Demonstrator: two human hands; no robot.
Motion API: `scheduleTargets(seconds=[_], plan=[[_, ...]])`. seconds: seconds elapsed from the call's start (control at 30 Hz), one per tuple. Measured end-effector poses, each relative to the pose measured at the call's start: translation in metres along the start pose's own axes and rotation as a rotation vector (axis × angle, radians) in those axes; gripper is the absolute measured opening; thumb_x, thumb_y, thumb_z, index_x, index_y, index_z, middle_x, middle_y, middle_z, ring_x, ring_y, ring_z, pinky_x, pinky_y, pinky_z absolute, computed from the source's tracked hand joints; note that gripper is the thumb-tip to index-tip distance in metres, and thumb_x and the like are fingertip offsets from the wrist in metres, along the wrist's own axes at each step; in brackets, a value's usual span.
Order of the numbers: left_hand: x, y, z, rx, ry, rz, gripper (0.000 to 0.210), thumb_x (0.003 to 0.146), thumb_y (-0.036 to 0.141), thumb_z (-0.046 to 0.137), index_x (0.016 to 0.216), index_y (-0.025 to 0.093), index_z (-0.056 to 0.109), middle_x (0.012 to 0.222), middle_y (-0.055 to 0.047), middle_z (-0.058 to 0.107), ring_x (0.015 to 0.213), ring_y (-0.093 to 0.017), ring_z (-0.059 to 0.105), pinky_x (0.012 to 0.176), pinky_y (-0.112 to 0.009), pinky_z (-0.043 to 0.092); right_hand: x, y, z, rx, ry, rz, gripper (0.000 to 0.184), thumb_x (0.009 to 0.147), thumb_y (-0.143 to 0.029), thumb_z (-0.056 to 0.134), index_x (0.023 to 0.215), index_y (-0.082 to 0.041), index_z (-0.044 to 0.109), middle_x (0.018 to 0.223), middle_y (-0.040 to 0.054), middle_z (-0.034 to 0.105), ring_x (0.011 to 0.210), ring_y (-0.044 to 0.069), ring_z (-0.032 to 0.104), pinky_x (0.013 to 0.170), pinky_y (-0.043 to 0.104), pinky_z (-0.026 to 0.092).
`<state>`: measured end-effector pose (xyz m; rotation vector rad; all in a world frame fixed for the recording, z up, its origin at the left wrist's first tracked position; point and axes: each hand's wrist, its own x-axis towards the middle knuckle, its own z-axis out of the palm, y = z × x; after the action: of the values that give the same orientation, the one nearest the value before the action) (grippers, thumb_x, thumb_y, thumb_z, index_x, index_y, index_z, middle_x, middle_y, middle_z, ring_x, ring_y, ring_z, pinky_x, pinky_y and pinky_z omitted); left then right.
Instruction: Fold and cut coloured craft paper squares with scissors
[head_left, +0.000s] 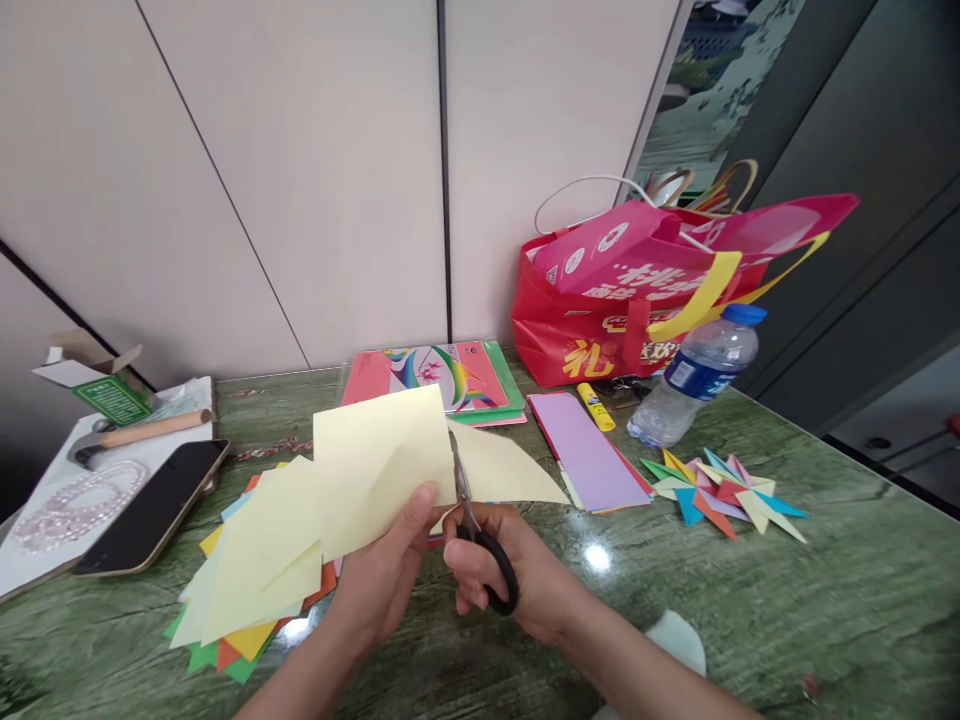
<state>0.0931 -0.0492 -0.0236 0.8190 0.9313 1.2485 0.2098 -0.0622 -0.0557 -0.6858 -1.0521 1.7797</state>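
Pinched between the thumb and fingers of my left hand (386, 580) is a pale yellow sheet of paper (379, 460), held up off the table. My right hand (517, 570) grips a pair of scissors (495, 565) by the black handles. The blades stand at the sheet's right side, where a cut strip (506, 463) curls away to the right; its joint with the sheet is partly hidden. Left of my left hand lies a fanned pile of coloured paper (255, 560), pale yellow on top.
Behind lies a colourful paper pack (480, 375). To the right are lilac strips (596, 450), a glue stick (596, 407), a water bottle (694, 375), folded paper stars (727, 490) and a red bag (577, 335). At left are a phone (154, 510), a wooden-handled tool (154, 428) and a green box (112, 395).
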Motion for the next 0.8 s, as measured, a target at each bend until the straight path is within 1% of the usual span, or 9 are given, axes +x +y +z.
scheduleTargets(seconds=[0.07, 0.13, 0.23, 0.4, 0.47, 0.53, 0.6, 0.67, 0.8], plan=[[0.002, 0.002, -0.001, -0.059, -0.048, -0.017, 0.038, 0.066, 0.028, 0.067, 0.102, 0.015, 0.063, 0.097, -0.01, 0.068, 0.102, -0.028, 0.057, 0.085, -0.041, 0.048, 0.001, -0.001, -0.001, -0.02, 0.007, 0.015, 0.034, 0.065, -0.044, 0.068, 0.066, -0.016, 0.048, 0.04, -0.0102, 0.039, 0.034, 0.003, 0.033, 0.044, 0.02, 0.041], [0.004, 0.004, -0.002, -0.096, -0.067, -0.029, 0.04, 0.067, 0.027, 0.067, 0.105, 0.015, 0.061, 0.1, -0.01, 0.067, 0.104, -0.027, 0.056, 0.089, -0.04, 0.045, 0.001, 0.0, -0.002, -0.04, 0.004, 0.032, 0.034, 0.064, -0.044, 0.068, 0.066, -0.016, 0.048, 0.04, -0.0101, 0.04, 0.034, 0.003, 0.034, 0.044, 0.02, 0.041], [0.005, 0.005, -0.001, -0.128, -0.074, -0.029, 0.042, 0.066, 0.022, 0.068, 0.107, 0.015, 0.061, 0.102, -0.009, 0.067, 0.105, -0.026, 0.055, 0.089, -0.038, 0.045, 0.001, 0.004, -0.003, -0.083, -0.005, 0.067, 0.033, 0.064, -0.042, 0.069, 0.067, -0.016, 0.049, 0.042, -0.0097, 0.042, 0.035, 0.003, 0.036, 0.043, 0.02, 0.04], [0.01, 0.008, -0.007, -0.12, -0.063, 0.048, 0.039, 0.065, 0.021, 0.069, 0.103, 0.018, 0.063, 0.104, -0.007, 0.066, 0.106, -0.023, 0.054, 0.089, -0.036, 0.044, 0.001, 0.004, -0.005, -0.179, -0.026, 0.175, 0.036, 0.058, -0.043, 0.072, 0.066, -0.016, 0.05, 0.047, -0.0086, 0.045, 0.037, 0.004, 0.041, 0.041, 0.018, 0.038], [0.017, 0.015, -0.016, -0.044, -0.021, 0.102, 0.034, 0.064, 0.022, 0.07, 0.097, 0.016, 0.065, 0.098, -0.008, 0.068, 0.101, -0.022, 0.057, 0.087, -0.033, 0.045, 0.001, 0.003, -0.004, -0.238, -0.062, 0.236, 0.037, 0.055, -0.044, 0.074, 0.064, -0.015, 0.051, 0.044, -0.0077, 0.046, 0.037, 0.004, 0.042, 0.039, 0.017, 0.035], [0.025, 0.029, -0.029, 0.067, 0.074, 0.16, 0.031, 0.059, 0.021, 0.073, 0.088, 0.013, 0.067, 0.088, -0.008, 0.07, 0.091, -0.021, 0.061, 0.084, -0.03, 0.047, 0.001, 0.002, -0.004, -0.275, -0.09, 0.286, 0.038, 0.054, -0.044, 0.074, 0.063, -0.014, 0.053, 0.043, -0.0065, 0.047, 0.037, 0.005, 0.044, 0.038, 0.016, 0.031], [0.032, 0.047, -0.044, 0.137, 0.165, 0.168, 0.032, 0.055, 0.019, 0.075, 0.085, 0.011, 0.067, 0.083, -0.008, 0.071, 0.083, -0.021, 0.063, 0.079, -0.03, 0.049, 0.0, 0.002, -0.004, -0.293, -0.092, 0.316, 0.038, 0.052, -0.044, 0.075, 0.065, -0.014, 0.053, 0.044, -0.0057, 0.049, 0.037, 0.006, 0.044, 0.037, 0.016, 0.03], [0.036, 0.067, -0.06, 0.17, 0.205, 0.153, 0.037, 0.053, 0.015, 0.076, 0.087, 0.012, 0.065, 0.08, -0.006, 0.071, 0.076, -0.019, 0.064, 0.07, -0.027, 0.051, 0.0, 0.003, -0.004, -0.302, -0.084, 0.327, 0.039, 0.051, -0.044, 0.075, 0.065, -0.015, 0.053, 0.044, -0.0058, 0.049, 0.037, 0.006, 0.044, 0.037, 0.016, 0.03], [0.037, 0.095, -0.088, 0.386, 0.16, 0.069, 0.062, 0.056, 0.016, 0.073, 0.115, 0.02, 0.053, 0.089, -0.005, 0.069, 0.066, -0.019, 0.064, 0.058, -0.03, 0.051, 0.001, 0.007, -0.005, -0.307, -0.045, 0.292, 0.038, 0.053, -0.043, 0.075, 0.065, -0.014, 0.053, 0.046, -0.0062, 0.049, 0.037, 0.005, 0.044, 0.037, 0.016, 0.031]])
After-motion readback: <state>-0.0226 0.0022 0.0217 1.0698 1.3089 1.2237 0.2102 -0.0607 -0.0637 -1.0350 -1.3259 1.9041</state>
